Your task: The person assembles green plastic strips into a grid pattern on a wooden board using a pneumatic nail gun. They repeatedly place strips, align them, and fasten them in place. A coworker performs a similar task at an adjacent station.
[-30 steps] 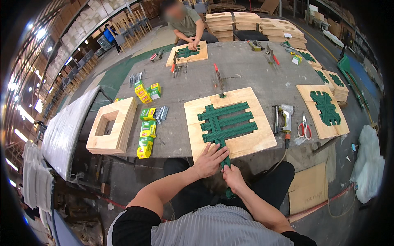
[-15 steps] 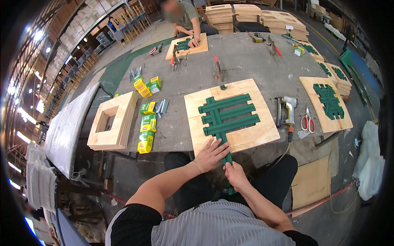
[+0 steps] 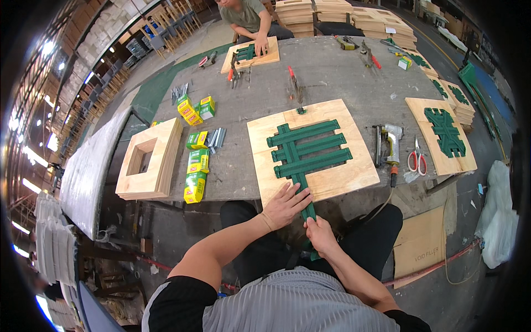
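Just off the near edge of the tabletop (image 3: 229, 178), the right hand (image 3: 321, 233) pinches a green strap (image 3: 310, 211) between thumb and fingers. The left hand (image 3: 287, 206) lies flat over it, fingers slightly spread, at the front edge of a wooden panel (image 3: 354, 175). Scissors (image 3: 417, 157) and a staple gun (image 3: 393, 145) lie toward the tabletop's right edge; beyond the panel, a red-handled tool (image 3: 292, 73).
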The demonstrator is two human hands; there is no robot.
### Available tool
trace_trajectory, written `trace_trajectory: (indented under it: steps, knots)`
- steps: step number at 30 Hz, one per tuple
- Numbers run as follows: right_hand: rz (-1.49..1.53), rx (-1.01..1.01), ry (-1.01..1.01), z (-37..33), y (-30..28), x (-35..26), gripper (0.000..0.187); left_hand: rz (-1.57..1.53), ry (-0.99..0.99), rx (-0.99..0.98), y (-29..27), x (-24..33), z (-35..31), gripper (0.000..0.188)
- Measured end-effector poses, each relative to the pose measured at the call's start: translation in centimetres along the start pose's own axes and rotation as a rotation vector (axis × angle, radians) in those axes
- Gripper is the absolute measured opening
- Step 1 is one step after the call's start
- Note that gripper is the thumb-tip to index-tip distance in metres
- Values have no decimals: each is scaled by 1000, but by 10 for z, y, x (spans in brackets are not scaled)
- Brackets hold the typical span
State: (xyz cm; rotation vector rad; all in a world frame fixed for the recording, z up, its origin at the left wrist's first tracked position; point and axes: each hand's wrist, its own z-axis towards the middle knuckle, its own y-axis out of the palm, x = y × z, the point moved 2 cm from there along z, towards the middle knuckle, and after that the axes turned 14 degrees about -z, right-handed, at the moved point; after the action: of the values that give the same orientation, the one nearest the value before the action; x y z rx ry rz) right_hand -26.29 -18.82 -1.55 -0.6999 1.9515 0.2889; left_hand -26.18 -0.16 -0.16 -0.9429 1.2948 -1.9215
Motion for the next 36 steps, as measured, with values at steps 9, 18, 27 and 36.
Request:
trace_trajectory:
  steps: [9,18,27,36]
  knots:
    - [-51,21,-38,3,-2,8,29,0,-23,-34,2,0,2,86]
    - [-42,-6,-20,8,-3,19,31,0,-6,4,3,-1,2,82]
    - [-247,29,-46,39,1,42,35,-91,-106,-99,-13,6,7,76]
    - [-469,-43,-91,76,-7,45,42,-626,-628,-57,15,43,-32,41]
